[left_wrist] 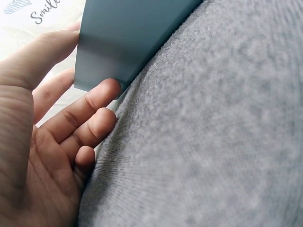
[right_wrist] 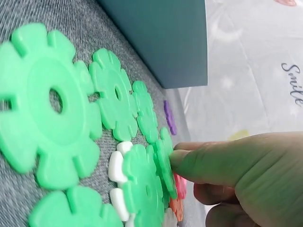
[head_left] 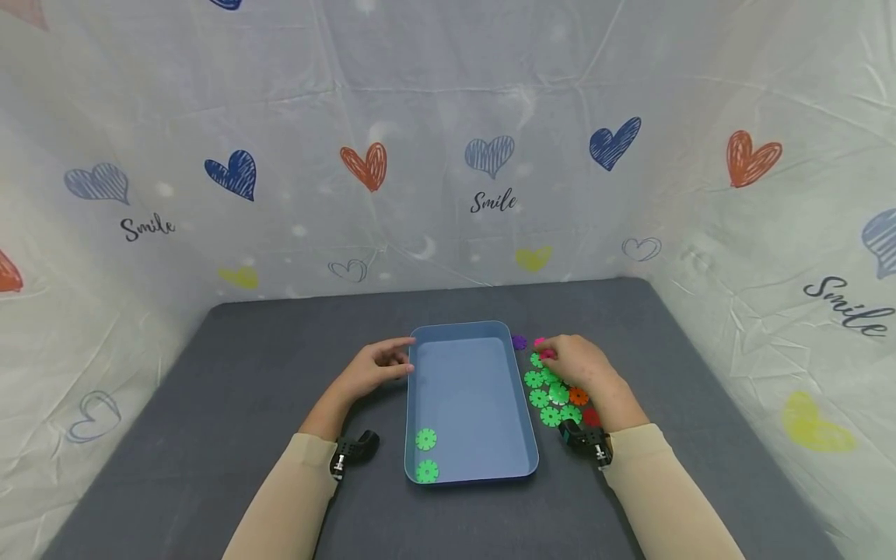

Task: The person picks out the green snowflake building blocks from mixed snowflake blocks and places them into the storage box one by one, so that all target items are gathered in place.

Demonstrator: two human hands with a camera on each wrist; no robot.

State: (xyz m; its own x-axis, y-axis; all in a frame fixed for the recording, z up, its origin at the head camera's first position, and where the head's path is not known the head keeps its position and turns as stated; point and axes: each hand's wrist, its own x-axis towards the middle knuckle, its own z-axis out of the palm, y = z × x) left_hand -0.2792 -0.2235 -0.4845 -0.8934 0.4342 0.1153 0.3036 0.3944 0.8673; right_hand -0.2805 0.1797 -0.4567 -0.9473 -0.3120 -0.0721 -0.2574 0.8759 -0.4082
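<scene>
A shallow blue tray (head_left: 473,404) lies on the dark cloth with two green notched discs (head_left: 426,439) at its near left. My left hand (head_left: 374,365) is at the tray's left wall, fingers loosely bent; in the left wrist view fingertips (left_wrist: 108,90) meet the wall (left_wrist: 109,56). Right of the tray, my right hand (head_left: 577,359) reaches down to a cluster of green discs (head_left: 539,398), near a pink disc (head_left: 547,354). In the right wrist view its thumb touches the edge of a green disc (right_wrist: 165,163); whether the fingers pinch it is hidden.
A purple disc (head_left: 519,342) lies by the tray's far right corner. Orange (head_left: 579,396) and red (head_left: 591,417) discs lie on the cluster's right side, close to the right wrist. White discs (right_wrist: 117,167) show under the green ones. A printed curtain (head_left: 434,101) hangs behind the table.
</scene>
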